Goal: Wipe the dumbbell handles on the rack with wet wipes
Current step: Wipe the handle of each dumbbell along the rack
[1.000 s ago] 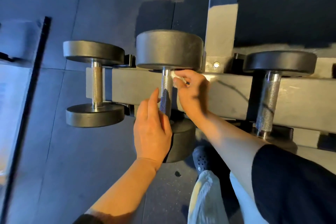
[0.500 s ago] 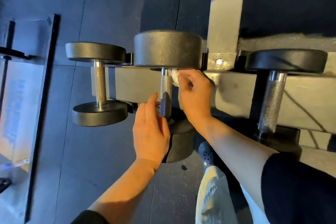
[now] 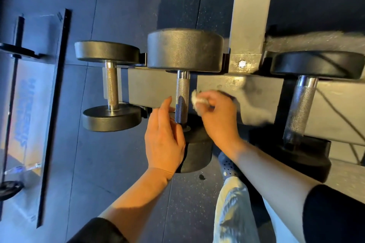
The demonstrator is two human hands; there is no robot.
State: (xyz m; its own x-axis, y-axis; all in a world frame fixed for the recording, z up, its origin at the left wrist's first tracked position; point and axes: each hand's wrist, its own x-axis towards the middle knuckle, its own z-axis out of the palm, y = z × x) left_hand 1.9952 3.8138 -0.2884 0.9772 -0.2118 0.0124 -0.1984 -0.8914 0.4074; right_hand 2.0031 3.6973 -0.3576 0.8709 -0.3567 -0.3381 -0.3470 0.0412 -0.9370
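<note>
Three black dumbbells lie across the rack rail [image 3: 152, 87]. The middle dumbbell [image 3: 185, 51] has a knurled steel handle [image 3: 182, 94]. My right hand [image 3: 219, 118] pinches a crumpled white wet wipe [image 3: 198, 100] just right of that handle, a little off it. My left hand [image 3: 164, 138] lies with straight fingers against the handle's lower left side, over the near weight head. A smaller dumbbell [image 3: 110, 85] sits to the left, a larger dumbbell [image 3: 302, 104] to the right.
The rack's grey upright post [image 3: 250, 16] rises behind the middle dumbbell. Dark rubber floor mats surround the rack. A black bar [image 3: 53, 114] and a barbell with a plate [image 3: 9, 189] lie on the floor at left. My shoe [image 3: 227, 165] and light trouser leg show below.
My right hand with the wipe has slid down from the top of the middle handle to its mid-height and come slightly off to the right. My left hand stays by the handle's lower end.
</note>
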